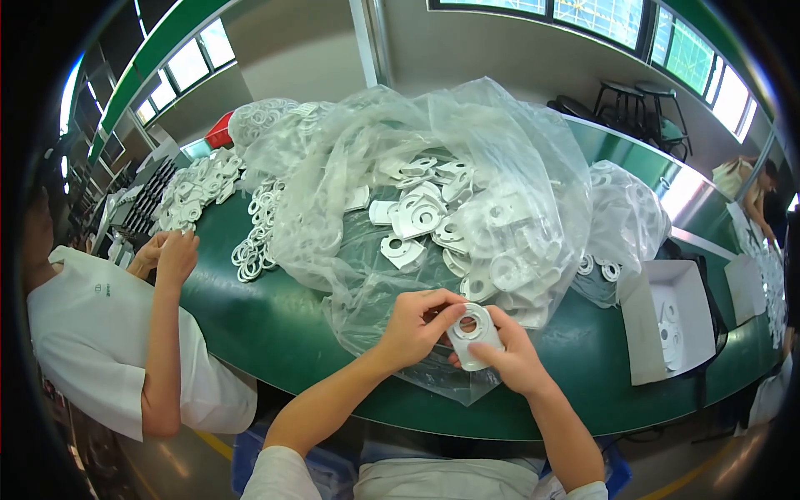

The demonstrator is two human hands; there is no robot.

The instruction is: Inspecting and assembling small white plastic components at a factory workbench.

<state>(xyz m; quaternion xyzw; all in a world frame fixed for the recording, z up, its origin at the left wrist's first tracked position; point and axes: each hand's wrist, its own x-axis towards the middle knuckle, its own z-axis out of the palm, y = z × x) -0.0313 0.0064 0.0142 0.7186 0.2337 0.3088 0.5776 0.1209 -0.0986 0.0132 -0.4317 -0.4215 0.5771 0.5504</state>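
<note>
Between my two hands is a white plastic plate (476,353), rounded at one end with a round hole through it. My left hand (414,327) pinches its upper left edge by the hole, thumb in front. Gripping the right side, my right hand (518,354) lays its thumb across the lower face. The fingers behind the plate are mostly hidden. Just beyond my hands lies a large clear plastic bag (333,200), its mouth spread toward me. Inside it is a heap of similar white plates (417,212), some with round holes.
White rings (258,225) lie left of the bag on the green table (225,312). A co-worker (108,325) sits at the left, handling small parts. To the right stand a bag of parts (625,212) and an open white box (637,333) holding white parts.
</note>
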